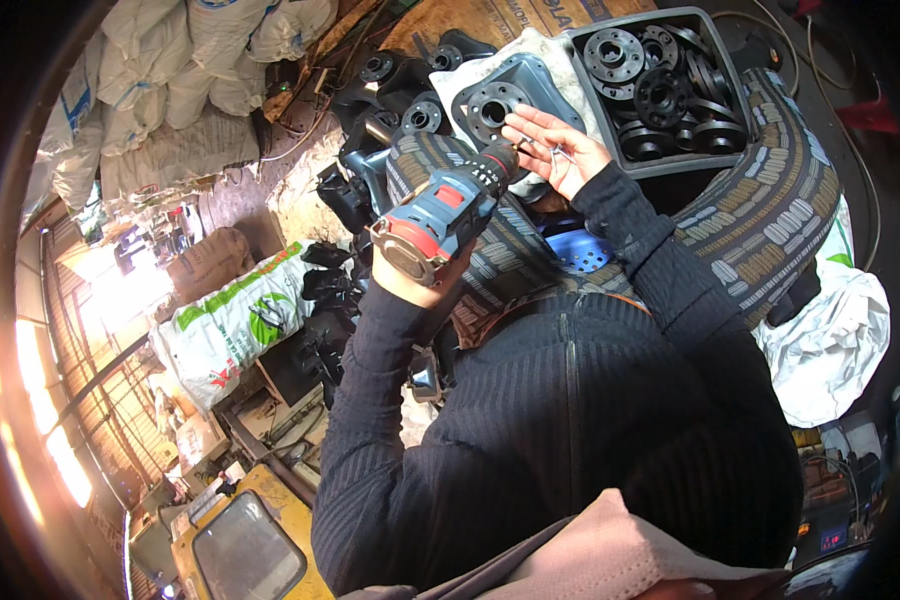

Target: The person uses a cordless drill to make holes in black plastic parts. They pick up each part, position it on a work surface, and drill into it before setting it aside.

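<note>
Drill and screws in use. The left hand (410, 288) has its fingers wrapped round the blue-and-red drill (438, 212), whose tip points far and right. The right hand (576, 172) is extended, fingers slightly apart, bearing small metal screws (560, 153); whether the fingertips pinch one cannot be told. Just beyond, a holed disc (511, 96) sits on a dark base (548, 76); far right, a grey bin (685, 164) holds black discs (660, 97).

The crate (635, 21) is open from above; its wall bars low passage rightward. Black parts (342, 203) crowd the drill's (440, 215) left side.
</note>
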Demonstrator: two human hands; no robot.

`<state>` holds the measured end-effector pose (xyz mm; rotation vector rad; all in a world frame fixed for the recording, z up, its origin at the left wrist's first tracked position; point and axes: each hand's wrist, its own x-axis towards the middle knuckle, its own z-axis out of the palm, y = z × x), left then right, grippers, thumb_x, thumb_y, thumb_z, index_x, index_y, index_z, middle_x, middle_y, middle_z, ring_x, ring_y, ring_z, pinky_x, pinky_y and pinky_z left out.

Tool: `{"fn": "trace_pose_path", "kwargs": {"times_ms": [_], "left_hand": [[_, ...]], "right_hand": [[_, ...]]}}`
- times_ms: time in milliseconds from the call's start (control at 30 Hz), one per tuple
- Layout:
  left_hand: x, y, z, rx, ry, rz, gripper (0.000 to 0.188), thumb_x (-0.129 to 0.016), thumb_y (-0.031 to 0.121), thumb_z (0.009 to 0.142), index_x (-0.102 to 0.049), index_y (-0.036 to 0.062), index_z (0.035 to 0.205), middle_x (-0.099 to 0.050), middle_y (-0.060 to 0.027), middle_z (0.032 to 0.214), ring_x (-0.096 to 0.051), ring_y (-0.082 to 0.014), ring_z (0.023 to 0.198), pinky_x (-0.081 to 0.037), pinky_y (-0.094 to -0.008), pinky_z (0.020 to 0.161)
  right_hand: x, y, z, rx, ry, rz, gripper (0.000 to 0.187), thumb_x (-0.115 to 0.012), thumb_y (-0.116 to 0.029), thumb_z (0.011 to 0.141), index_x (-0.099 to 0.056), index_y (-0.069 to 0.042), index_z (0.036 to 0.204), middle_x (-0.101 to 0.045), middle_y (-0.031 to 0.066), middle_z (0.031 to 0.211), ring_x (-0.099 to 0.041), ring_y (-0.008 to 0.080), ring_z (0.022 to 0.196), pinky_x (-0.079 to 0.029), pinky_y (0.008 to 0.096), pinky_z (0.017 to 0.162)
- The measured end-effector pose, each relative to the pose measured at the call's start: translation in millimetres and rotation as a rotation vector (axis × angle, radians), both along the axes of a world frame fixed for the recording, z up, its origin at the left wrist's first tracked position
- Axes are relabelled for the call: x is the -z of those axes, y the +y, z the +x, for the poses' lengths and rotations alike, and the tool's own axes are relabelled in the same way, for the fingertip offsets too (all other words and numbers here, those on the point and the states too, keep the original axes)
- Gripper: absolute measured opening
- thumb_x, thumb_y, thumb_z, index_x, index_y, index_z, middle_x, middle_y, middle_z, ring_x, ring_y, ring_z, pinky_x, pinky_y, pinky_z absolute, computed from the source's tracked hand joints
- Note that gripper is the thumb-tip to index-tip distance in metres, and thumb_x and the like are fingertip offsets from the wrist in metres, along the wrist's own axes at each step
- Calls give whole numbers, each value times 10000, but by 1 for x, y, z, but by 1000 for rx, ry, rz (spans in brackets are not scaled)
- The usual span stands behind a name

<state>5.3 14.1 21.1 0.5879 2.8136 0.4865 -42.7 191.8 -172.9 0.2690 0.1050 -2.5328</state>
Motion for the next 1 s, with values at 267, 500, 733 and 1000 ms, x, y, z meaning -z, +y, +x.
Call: {"fn": "trace_pose_path", "kwargs": {"times_ms": [267, 500, 733, 1000], "left_hand": [[3, -10, 5, -8, -55, 50, 321, -667, 181, 717, -592, 91, 1016, -624, -68, 935, -608, -256, 858, -480, -358, 761], [-3, -4, -2, 142, 20, -104, 306, -659, 176, 721, -598, 88, 1008, -627, -64, 942, -609, -254, 862, -486, -355, 757], [2, -7, 3, -13, -61, 19, 290, -658, 171, 735, -613, 99, 1012, -625, -76, 949, -605, -270, 861, -479, -364, 726], [13, -13, -6, 176, -14, -150, 289, -639, 146, 719, -589, 88, 998, -606, -92, 948, -581, -289, 887, -459, -387, 784]], "right_hand": [[2, -2, 2, -113, -57, 79, 286, -547, -64, 866, -521, -13, 1147, -623, 120, 1014, -630, 166, 892, -557, 242, 725], [11, -2, 2, -10, -189, 181, 240, -570, -36, 848, -549, -18, 1086, -637, 103, 957, -639, 159, 852, -558, 240, 716], [3, -5, 3, -11, -198, 175, 223, -559, -38, 855, -556, -11, 1076, -645, 110, 950, -651, 156, 812, -562, 227, 691], [4, -6, 0, -66, -191, 300, 203, -587, -57, 843, -570, -11, 1040, -650, 100, 906, -651, 144, 782, -562, 225, 665]]}}
